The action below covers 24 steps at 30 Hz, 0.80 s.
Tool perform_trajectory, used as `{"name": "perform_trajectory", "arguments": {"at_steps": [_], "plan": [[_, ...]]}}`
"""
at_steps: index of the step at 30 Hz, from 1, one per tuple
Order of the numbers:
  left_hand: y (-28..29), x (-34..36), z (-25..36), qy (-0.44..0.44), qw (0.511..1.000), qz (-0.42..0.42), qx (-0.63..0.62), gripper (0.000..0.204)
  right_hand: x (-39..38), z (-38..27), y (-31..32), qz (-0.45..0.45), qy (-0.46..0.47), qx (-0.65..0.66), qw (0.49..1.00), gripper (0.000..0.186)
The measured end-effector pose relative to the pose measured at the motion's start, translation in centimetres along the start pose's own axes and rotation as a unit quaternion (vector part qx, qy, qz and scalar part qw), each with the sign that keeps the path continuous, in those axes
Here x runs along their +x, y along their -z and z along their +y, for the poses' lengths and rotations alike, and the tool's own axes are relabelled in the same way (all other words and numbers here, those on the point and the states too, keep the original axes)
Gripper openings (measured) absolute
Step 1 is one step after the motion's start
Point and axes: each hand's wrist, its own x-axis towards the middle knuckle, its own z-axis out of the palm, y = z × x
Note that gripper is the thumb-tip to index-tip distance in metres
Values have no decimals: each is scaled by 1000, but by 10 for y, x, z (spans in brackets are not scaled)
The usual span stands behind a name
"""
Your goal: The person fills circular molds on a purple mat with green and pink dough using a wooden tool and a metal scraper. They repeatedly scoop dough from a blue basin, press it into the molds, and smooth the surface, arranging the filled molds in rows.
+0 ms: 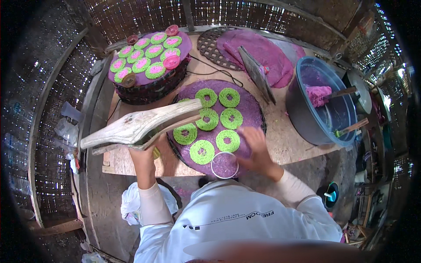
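My left hand (pixel 143 162) is closed around the underside of a wooden hand press (pixel 142 125), a long pale two-part tool raised over the left side of the round tray. On the purple cloth-covered tray (pixel 252 103) lie several green lacy rings of strands (pixel 202 151), each with a hole in the middle. A thin white hoop (pixel 212 170) sits at the tray's near edge. Beside it, my right hand (pixel 258 153) is spread, its thumb close to the hoop's right rim; whether they touch I cannot tell.
At the back left, a tall round stack (pixel 151 85) bears green rings with pink centres and small bowls (pixel 171 62). A blue-grey tub (pixel 302 116) with pink dough (pixel 317 94) stands right. A wooden board (pixel 256 74), pink cloth (pixel 263 52) and woven tray (pixel 210 48) lie behind.
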Motion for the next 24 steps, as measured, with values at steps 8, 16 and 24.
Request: {"name": "perform_trajectory", "arguments": {"at_steps": [8, 16, 24], "plan": [[-15, -30, 30, 8, 997, 78, -20, 28, 166, 132, -52, 8, 12, 39, 999, 26], [7, -71, 30, -7, 983, 161, 84, 24, 233, 168, -111, -82, 127, -113, 982, 20], [23, -97, 28, 16, 974, 215, 73, 30, 227, 158, -104, -54, 173, -175, 968, 14]]}}
